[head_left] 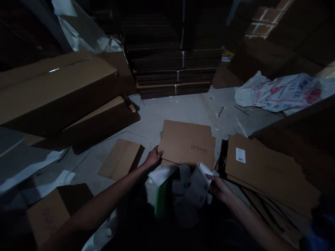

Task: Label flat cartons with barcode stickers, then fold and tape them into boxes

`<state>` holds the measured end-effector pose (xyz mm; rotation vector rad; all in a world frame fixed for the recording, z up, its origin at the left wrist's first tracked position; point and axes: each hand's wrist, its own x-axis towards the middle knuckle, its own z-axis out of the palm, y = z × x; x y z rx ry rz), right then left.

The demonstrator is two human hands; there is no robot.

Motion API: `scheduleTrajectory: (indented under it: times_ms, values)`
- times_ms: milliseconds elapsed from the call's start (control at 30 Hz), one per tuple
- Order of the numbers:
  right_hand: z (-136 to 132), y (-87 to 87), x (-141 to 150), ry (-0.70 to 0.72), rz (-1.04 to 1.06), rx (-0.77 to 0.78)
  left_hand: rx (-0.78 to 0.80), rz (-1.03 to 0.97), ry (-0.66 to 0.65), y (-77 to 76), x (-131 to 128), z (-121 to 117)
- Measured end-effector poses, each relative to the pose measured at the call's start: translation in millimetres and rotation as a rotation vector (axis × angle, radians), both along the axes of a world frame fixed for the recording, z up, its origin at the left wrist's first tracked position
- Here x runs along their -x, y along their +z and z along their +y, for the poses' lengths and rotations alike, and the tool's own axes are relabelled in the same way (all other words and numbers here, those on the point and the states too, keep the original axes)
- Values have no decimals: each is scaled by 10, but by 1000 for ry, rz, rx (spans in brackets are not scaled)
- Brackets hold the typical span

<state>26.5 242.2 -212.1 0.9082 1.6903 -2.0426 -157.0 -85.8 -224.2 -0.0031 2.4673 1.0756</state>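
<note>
My left hand (154, 157) is closed on the left edge of a flat brown cardboard piece (186, 139) printed "primo". That piece lies on top of at least one similar sheet, whose edges stick out beneath it. Between the thumb and fingers of my right hand (220, 188) is a roll of white labels (200, 183), its loose strip hanging down into shadow. A green flat thing (162, 197) stands near my lap beside white paper. To the right lies a stack of flattened cardboard (264, 162), the top one bearing a white barcode label (240, 155).
Large long cartons (57, 90) stand at the left, with a smaller box (120, 158) nearer. Strapped bundles of flat cardboard (175, 76) rise at the back. A printed white sack (282, 91) lies at the right. Another box (49, 216) sits at lower left.
</note>
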Motion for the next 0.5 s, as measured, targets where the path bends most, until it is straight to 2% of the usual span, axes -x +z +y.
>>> scheduleTrajectory:
  times_ms: [133,233,333,367,433,500]
  values:
    - [120,40,506,-204,-16,61,20,7,12,-24,-84,93]
    - [200,86,790,-160,11,-33,32,-13,2,14,-64,108]
    - [137,148,742,-104,24,-104,10,112,44,117,-133,143]
    - [71,181,674,-59,64,-122,-57,191,45,165,-191,178]
    - [-118,277,524,101,194,-174,-325,278,-12,284,-340,288]
    - [-338,400,415,308,336,-237,-655,187,-106,421,-501,425]
